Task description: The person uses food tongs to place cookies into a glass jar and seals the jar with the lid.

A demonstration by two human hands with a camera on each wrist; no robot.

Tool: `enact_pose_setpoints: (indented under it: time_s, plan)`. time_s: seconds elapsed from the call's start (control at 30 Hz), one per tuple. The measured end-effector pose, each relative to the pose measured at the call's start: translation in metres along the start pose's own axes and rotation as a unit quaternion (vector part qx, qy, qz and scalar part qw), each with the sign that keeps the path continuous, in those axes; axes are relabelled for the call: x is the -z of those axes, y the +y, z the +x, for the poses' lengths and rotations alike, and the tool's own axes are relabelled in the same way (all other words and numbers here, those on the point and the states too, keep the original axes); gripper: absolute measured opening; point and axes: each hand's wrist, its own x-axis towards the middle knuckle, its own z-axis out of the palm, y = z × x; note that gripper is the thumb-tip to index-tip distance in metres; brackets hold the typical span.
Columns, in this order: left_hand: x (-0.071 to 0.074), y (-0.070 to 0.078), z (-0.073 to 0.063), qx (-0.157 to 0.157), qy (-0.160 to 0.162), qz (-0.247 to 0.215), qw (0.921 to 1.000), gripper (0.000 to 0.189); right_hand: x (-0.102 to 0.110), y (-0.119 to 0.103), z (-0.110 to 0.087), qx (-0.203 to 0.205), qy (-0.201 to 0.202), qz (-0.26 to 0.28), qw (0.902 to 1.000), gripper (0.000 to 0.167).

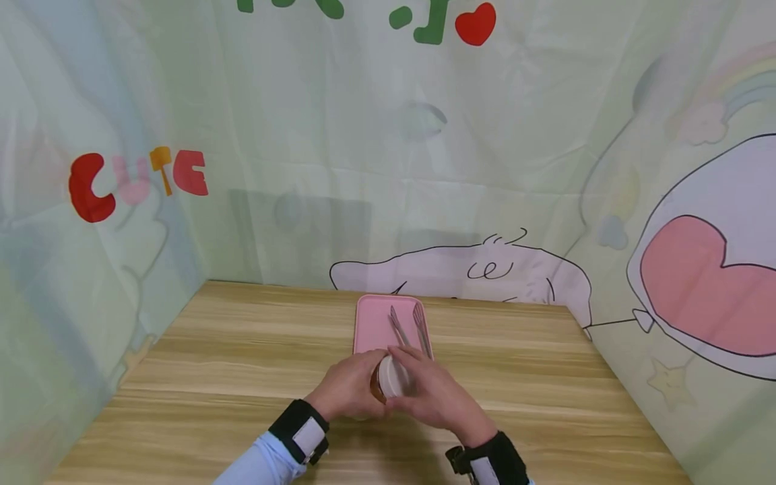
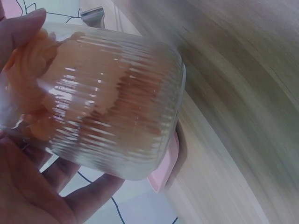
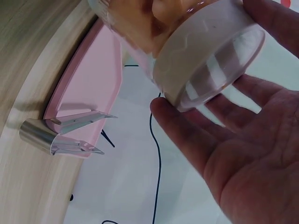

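Note:
My left hand grips a clear ribbed jar by its side, with the thumb on one side and fingers on the other. Soft orange-brown contents show through the jar's wall. My right hand holds the white lid by its rim between thumb and fingers. The lid sits on the jar's mouth. In the head view the jar is tilted above the table, in front of the pink tray, and the hands hide much of it.
Behind the hands, a pink tray lies near the table's back edge. Metal tongs rest on its right side, their bent end toward me. The wooden table meets printed cloth walls at the back and sides.

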Motion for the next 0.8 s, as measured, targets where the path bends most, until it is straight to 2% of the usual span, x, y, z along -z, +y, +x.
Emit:
enact_pose_setpoints:
  time_s: [0.23, 0.4, 0.67, 0.8]
  plan:
    - [0.001, 0.001, 0.001, -0.003, -0.004, -0.014, 0.9999, 0.078, -0.003, -0.002, 0.004, -0.057, 0.018, -0.012, 0.9982, 0.080]
    - [0.001, 0.002, 0.002, 0.000, -0.007, -0.018, 0.9998, 0.072, -0.007, -0.006, 0.007, -0.087, 0.036, -0.040, 0.9947, 0.084]
    - [-0.001, 0.001, 0.002, -0.009, -0.003, -0.042, 0.9991, 0.066, -0.012, -0.012, 0.009, -0.155, 0.070, -0.041, 0.9846, 0.077]
    - [-0.001, 0.001, 0.002, -0.011, -0.004, -0.048, 0.9988, 0.065, -0.011, -0.009, 0.007, -0.156, 0.070, -0.038, 0.9846, 0.081]
